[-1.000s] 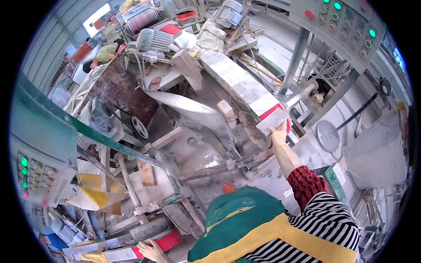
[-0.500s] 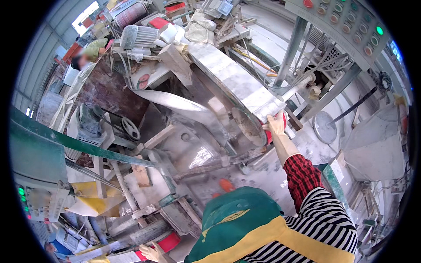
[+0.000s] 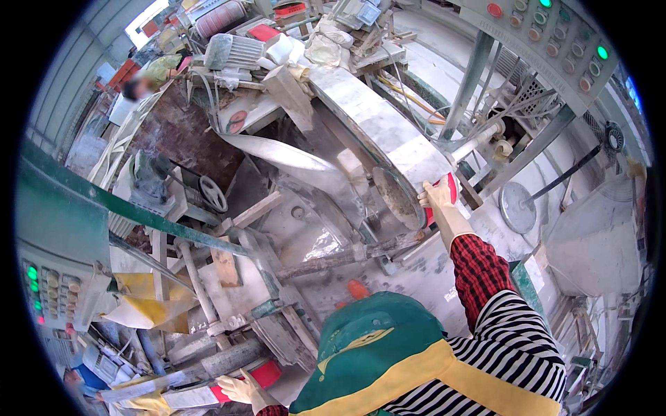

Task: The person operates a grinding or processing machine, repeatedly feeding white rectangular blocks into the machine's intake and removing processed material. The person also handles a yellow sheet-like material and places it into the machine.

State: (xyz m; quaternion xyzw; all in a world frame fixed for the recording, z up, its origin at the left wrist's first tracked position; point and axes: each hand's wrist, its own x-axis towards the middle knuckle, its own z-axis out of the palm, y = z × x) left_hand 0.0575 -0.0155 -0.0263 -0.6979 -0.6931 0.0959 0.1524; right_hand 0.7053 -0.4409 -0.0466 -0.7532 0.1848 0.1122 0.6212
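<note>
My right hand (image 3: 440, 201), in a cream glove, is at the near end of a long white belt (image 3: 388, 125) on a machine. Its fingers are closed around the belt's red end (image 3: 454, 186), right beside a round dusty wheel (image 3: 397, 197). Low on the left, my left hand (image 3: 243, 390), also gloved, has its fingers stretched and spread. It lies against a second white belt (image 3: 191, 396) with a red section (image 3: 266, 373). That belt passes over a dusty roller (image 3: 236, 362). The palm side of both hands is hidden.
Control panels with lit green buttons stand at upper right (image 3: 548, 48) and left (image 3: 59, 291). A green bar (image 3: 159, 232) crosses the left side. A handwheel (image 3: 212, 194), wooden bars (image 3: 258, 210) and a round grey disc (image 3: 517, 208) are around me. Another person (image 3: 149, 78) is at far left.
The view has shifted slightly. My left hand has come further into view, with more of its belt showing. My right hand stays at the red belt end.
</note>
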